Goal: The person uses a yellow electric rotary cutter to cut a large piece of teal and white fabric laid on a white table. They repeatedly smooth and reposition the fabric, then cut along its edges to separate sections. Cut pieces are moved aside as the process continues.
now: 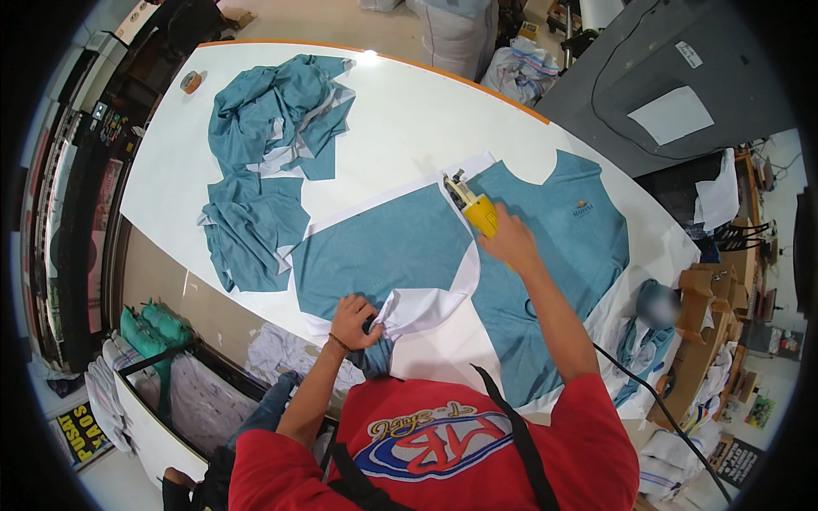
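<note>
My right hand is closed around a yellow hand-held electric fabric cutter. The cutter's metal head sits by the upper end of a white strip between two teal printed panels. My left hand grips the white edge of the printed fabric near the table's front edge, where it bunches and folds over. A small dark thing shows by its fingers; I cannot make out what it is. The other teal shirt panel, with a neckline curve and chest logo, lies flat under my right forearm.
Crumpled teal pieces lie on the left of the white table, with a tape roll at the far corner. A black cable runs at the right. Beyond stand a grey cabinet, sacks and cardboard boxes.
</note>
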Available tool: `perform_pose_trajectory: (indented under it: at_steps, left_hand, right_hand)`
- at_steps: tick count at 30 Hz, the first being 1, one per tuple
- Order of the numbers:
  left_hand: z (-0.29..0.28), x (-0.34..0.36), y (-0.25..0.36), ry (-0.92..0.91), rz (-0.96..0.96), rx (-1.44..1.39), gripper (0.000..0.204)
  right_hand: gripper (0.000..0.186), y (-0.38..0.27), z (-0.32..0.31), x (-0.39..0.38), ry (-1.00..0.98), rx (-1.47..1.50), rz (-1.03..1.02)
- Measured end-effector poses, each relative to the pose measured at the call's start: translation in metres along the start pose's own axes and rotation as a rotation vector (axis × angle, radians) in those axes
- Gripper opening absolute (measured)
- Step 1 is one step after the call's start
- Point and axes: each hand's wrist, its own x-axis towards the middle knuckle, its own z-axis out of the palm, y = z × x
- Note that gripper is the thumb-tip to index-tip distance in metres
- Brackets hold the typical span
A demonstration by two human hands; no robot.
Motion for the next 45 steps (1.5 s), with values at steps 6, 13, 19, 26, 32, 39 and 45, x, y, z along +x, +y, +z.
perform_pose_trajectory:
  at_steps: [6,13,19,26,32,39,45]
  left_hand:
    - [-0.001,0.0,0.001,0.026,-0.005,-0.008,0.026]
    - [0.003,-0.003,-0.007,0.052,0.006,0.018,0.027]
    - [0.02,0.023,-0.03,0.027,-0.265,0.11,0.023]
    - [0.035,0.141,0.001,0.272,-0.151,0.074,0.035]
    - [0.143,0.173,0.124,-0.267,0.254,0.02,0.073]
    - [0.196,0.148,0.187,-0.67,0.2,0.165,0.056]
    - [0.166,0.158,0.152,-0.369,0.039,-0.14,0.03]
  right_hand:
    - [0.072,-0.019,-0.007,0.006,0.027,-0.005,0.009]
    - [0.053,0.029,0.005,-0.082,0.08,0.43,0.02]
    - [0.046,0.096,0.037,-0.229,0.165,0.81,0.393]
    - [0.044,0.123,0.082,-0.365,0.442,1.2,0.727]
    - [0.04,0.132,0.114,-0.428,0.715,1.263,0.857]
    - [0.037,0.126,0.136,-0.461,0.933,1.37,0.949]
    - [0.041,0.143,0.15,-0.457,0.906,1.304,0.951]
